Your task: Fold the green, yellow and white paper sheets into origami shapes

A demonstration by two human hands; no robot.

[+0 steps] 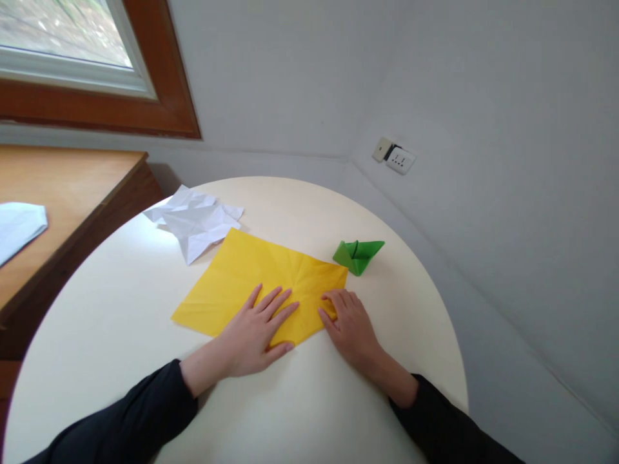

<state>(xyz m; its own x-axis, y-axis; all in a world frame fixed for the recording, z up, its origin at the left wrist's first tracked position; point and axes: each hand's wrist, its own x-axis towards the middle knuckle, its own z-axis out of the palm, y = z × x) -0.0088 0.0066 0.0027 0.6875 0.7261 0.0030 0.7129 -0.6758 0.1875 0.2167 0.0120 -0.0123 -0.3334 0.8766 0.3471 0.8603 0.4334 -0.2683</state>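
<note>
A sheet of yellow paper [217, 277] with creases fanning out across its right half lies on the round table. My left hand [256, 328] rests flat on it, fingers spread, thumb along the near edge. At the paper's right edge, my right hand [351, 325] has its fingers curled and thumb close to them, pinching the margin there. Part of that edge is hidden under the fingers. Just beyond the far right corner sits a green folded paper piece [358, 256], pointed at one end. White creased paper [198, 222] lies behind the yellow sheet on the left.
The round white table [111, 303] curves away toward a wall with a socket [401, 160]. To the left stands a wooden desk [72, 171] with a pale folded item [19, 225] on it, below a wood-framed window [164, 71].
</note>
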